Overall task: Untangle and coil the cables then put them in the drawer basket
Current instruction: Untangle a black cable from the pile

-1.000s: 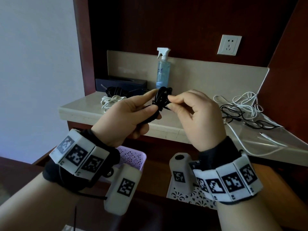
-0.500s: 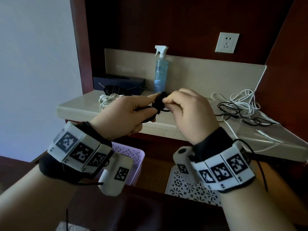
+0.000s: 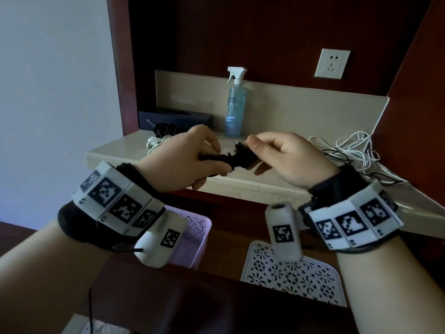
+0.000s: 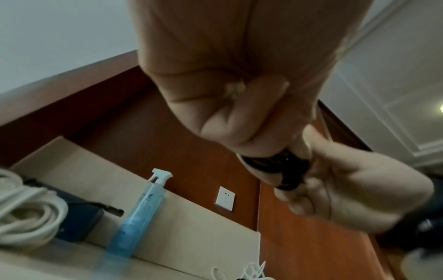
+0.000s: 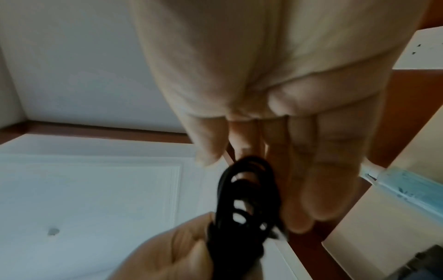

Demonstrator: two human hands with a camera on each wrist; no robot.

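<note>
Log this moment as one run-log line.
stage: coiling | left hand: grips black cable bundle | right hand: pinches its end | purple basket: below, cable not in | tangled cables: on shelf

Both hands up in front of the shelf (image 3: 240, 186), above the open drawer. Left hand (image 3: 190, 162) & right hand (image 3: 286, 157) meet at the middle w/ a cable bundle (image 3: 238, 157) held between them. Spray bottle (image 3: 236, 102) stands at the shelf's back, just behind the hands. Box (image 3: 175, 118) at back left of the bottle; two coiled cables (image 3: 159, 138) in front of it. Loose cable tangle (image 3: 351, 150) on the shelf's right end. Wall socket (image 3: 332, 63) above, right of the bottle. Below: one basket (image 3: 199, 235) under the left wrist, another basket (image 3: 293, 278) to its right, under the right wrist.
</note>
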